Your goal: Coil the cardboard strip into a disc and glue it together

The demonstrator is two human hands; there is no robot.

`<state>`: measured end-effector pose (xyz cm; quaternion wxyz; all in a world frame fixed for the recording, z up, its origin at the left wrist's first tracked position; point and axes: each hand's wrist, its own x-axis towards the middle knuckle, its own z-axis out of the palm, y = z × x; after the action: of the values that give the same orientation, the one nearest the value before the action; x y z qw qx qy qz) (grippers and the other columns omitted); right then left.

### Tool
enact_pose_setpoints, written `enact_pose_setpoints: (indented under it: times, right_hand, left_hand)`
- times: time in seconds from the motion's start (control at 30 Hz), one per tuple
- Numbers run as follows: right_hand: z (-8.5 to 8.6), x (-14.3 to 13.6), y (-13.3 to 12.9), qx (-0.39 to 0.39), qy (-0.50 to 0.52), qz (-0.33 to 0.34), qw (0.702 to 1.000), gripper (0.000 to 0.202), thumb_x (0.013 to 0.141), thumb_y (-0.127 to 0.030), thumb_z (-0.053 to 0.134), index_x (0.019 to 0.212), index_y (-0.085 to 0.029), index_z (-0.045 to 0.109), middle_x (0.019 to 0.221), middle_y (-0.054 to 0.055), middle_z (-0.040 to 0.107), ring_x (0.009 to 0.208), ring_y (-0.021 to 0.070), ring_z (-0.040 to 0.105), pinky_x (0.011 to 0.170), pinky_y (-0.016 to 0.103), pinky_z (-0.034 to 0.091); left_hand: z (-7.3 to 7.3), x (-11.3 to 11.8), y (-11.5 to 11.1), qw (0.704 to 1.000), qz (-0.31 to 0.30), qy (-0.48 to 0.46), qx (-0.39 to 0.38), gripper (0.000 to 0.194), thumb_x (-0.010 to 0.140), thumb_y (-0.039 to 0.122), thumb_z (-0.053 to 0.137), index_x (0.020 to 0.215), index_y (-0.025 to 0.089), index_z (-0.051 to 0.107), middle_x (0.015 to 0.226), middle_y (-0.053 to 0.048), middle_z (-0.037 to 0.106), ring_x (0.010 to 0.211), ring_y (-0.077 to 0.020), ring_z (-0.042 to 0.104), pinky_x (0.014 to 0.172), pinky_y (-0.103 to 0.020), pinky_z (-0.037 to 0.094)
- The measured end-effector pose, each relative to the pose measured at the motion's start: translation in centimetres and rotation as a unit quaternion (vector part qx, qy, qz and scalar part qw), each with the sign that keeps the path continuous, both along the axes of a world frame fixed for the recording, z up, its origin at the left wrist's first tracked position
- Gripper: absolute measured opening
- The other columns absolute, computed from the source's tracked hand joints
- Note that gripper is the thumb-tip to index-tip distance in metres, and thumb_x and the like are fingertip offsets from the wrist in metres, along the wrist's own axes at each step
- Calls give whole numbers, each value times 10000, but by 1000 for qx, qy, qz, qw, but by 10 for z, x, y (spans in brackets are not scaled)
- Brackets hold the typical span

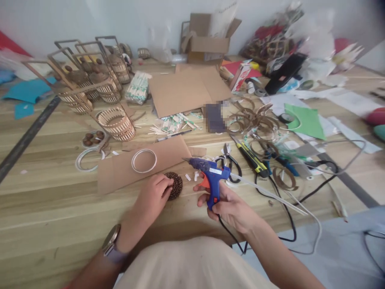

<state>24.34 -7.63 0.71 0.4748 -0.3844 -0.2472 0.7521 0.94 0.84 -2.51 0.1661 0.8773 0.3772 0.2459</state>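
1. Head view: a brown, ridged round coil [177,186] lies on the wood-grained table [75,216], near flat cardboard [120,170].
2. A small round container [104,142] holds brown balls [92,139], beside a slatted basket [120,127].
3. Left hand [156,188]: fingers curled, touching the coil; I cannot tell whether they pinch it.
4. Right hand [230,204]: grips a blue glue gun [214,178].

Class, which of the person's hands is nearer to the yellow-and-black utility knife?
Right. The right hand, holding the blue glue gun, is on the near left side of the knife; the left hand is much farther left, touching the dark coiled disc.
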Motion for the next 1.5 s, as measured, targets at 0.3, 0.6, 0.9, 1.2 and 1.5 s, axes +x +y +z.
enact_pose_setpoints:
  times: [0.3, 0.6, 0.9, 1.2, 1.5]
  right_hand:
    - [19, 42, 12, -58, -258, -126, 956, 397, 673, -392, 803, 888, -226, 513, 499, -110, 429, 408, 48, 297, 370, 159, 105]
    - [23, 114, 89, -20, -536, -16, 844, 202, 717, -350, 597, 832, -202, 523, 537, -60, 528, 418, 84, 423, 409, 207, 322]
    - [18, 135, 130, 41, -746, 100, 657, 135, 748, -300, 638, 682, -184, 617, 579, -6, 561, 607, 173, 553, 562, 275, 362]
    - [36, 144, 159, 77, -840, 140, 519, 196, 877, -314, 602, 768, -194, 712, 789, 61, 722, 785, 210, 662, 629, 279, 403]
    - [23, 119, 198, 123, -866, 195, 443, 243, 965, -352, 598, 1118, -171, 650, 1156, 72, 667, 1009, 206, 654, 880, 420, 553]
  left_hand:
    - [-9, -2, 2, 999, -12, -25, 18, 197, 879, 84, 521, 923, 185, 684, 892, -67, 722, 825, -218, 695, 752, -352, 594]
    - [-15, -1, 2, 999, -2, -23, 28, 225, 864, 72, 505, 908, 187, 694, 864, -75, 719, 809, -229, 694, 733, -361, 599]
    - [-18, 0, 1, 998, -2, -48, 45, 245, 834, 37, 507, 897, 200, 678, 842, -68, 715, 770, -221, 698, 695, -339, 604]
    - [-19, 0, 0, 998, -1, -38, 51, 250, 856, 53, 502, 932, 204, 687, 857, -71, 726, 775, -225, 707, 699, -334, 612]
    - [-22, -2, -1, 999, -3, -36, 28, 245, 868, 54, 515, 972, 200, 681, 894, -74, 720, 816, -222, 700, 732, -334, 606]
